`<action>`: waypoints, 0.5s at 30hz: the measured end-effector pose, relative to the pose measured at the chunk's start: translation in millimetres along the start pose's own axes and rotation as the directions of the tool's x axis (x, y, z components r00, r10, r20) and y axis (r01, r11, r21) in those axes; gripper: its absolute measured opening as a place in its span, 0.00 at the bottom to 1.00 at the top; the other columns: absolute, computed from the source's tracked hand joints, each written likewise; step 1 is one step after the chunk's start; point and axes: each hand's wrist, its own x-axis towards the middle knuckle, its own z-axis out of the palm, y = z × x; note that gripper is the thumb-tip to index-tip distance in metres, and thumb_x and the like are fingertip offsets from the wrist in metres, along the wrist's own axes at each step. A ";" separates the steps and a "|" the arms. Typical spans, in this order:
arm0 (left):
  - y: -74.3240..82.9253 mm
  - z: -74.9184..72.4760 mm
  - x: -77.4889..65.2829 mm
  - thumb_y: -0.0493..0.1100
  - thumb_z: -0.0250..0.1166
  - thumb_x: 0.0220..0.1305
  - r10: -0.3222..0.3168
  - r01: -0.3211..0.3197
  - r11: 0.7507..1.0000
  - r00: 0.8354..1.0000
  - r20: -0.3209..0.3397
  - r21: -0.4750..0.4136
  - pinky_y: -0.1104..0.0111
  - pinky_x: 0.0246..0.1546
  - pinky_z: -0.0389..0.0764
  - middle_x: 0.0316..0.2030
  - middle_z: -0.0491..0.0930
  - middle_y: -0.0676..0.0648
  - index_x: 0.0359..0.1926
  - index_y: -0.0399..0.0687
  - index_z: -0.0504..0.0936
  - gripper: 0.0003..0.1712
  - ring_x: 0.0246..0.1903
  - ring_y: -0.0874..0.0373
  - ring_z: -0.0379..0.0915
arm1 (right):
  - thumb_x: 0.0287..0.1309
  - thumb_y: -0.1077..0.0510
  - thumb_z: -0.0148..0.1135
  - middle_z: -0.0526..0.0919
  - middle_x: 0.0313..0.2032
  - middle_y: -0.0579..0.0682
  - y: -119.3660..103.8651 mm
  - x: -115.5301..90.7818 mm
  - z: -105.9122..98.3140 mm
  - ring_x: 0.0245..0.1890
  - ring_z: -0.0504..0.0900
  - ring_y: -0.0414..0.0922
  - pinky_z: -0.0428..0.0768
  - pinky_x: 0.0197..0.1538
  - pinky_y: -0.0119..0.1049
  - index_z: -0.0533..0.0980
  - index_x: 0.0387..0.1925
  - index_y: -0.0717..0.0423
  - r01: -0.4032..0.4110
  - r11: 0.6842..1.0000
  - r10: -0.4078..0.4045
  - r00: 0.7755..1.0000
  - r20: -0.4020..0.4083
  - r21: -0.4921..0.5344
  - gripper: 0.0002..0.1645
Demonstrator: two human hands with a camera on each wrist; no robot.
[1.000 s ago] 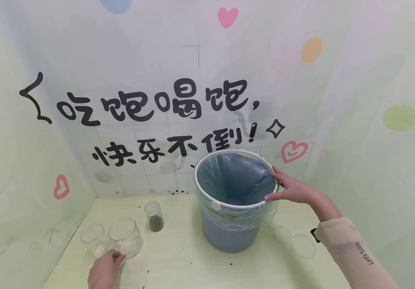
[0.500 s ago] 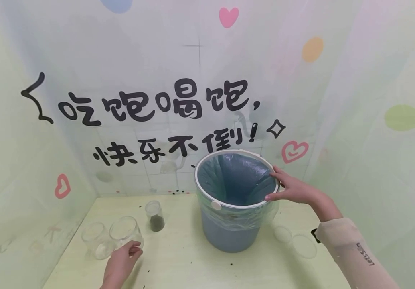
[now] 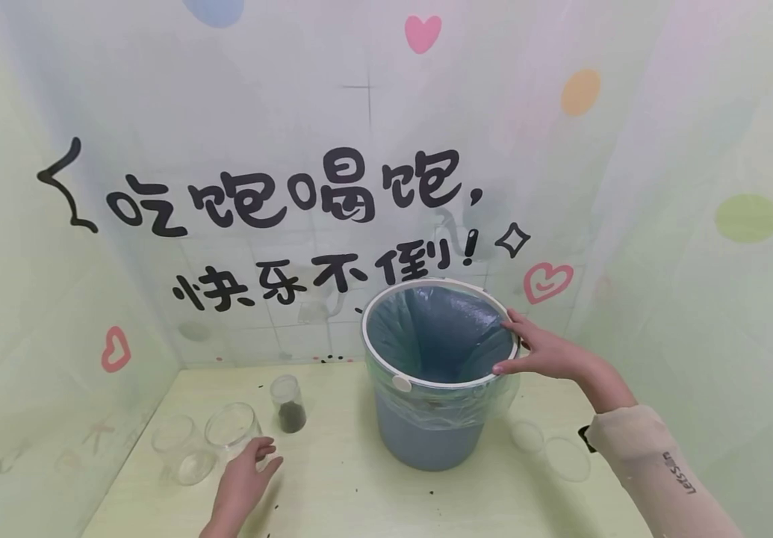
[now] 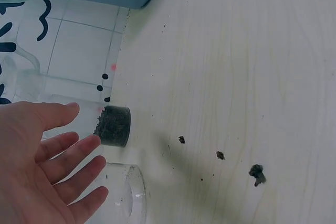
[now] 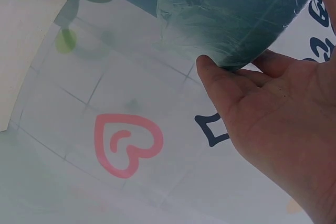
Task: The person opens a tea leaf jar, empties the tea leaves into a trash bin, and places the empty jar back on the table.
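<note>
My left hand (image 3: 245, 474) is held open with nothing in it, fingers slightly bent, in front of a wide clear jar (image 3: 228, 426) that it partly covers. A narrower clear jar (image 3: 174, 437) stands to the left. Just behind my fingertips is a small clear jar with dark, crumbly dried bits (image 4: 114, 126) at its bottom. My right hand (image 3: 547, 355) holds the rim of a blue trash bin (image 3: 429, 444), thumb and fingers spread along its right side. In the right wrist view the fingers are partly hidden behind the bin's plastic liner (image 5: 220, 19).
Two clear round discs or rings (image 3: 566, 458) lie on the pale wooden table (image 3: 332, 493) to the right of the bin. Several dark crumbs (image 4: 257, 174) are scattered over the tabletop. A printed curtain (image 3: 278, 90) surrounds the table at the back and sides.
My left hand has moved right, from between the two clear jars to the front right of the wide one, and its fingers have opened. The right hand and the bin have stayed still.
</note>
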 end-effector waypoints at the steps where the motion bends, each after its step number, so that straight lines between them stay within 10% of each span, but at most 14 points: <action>1: 1.0 1.0 0.3 0.42 0.63 0.67 0.005 -0.005 1.000 1.000 -0.003 -0.015 0.39 0.57 0.74 0.57 0.80 0.33 0.62 0.34 0.71 0.26 0.59 0.33 0.74 | 0.53 0.41 0.73 0.36 0.78 0.68 0.1 0.1 0.2 0.74 0.47 0.72 0.61 0.71 0.68 0.47 0.76 0.70 0.002 1.000 -0.002 1.000 -0.001 -0.001 0.65; 15: 12.9 23.0 15.5 0.43 0.62 0.69 -0.016 0.020 0.988 0.999 0.030 -0.156 0.37 0.63 0.68 0.71 0.53 0.22 0.73 0.24 0.36 0.51 0.68 0.26 0.57 | 0.54 0.42 0.73 0.36 0.77 0.69 0.2 1.0 1.1 0.73 0.50 0.74 0.61 0.71 0.68 0.47 0.75 0.71 0.010 1.000 -0.010 1.000 -0.004 -0.004 0.64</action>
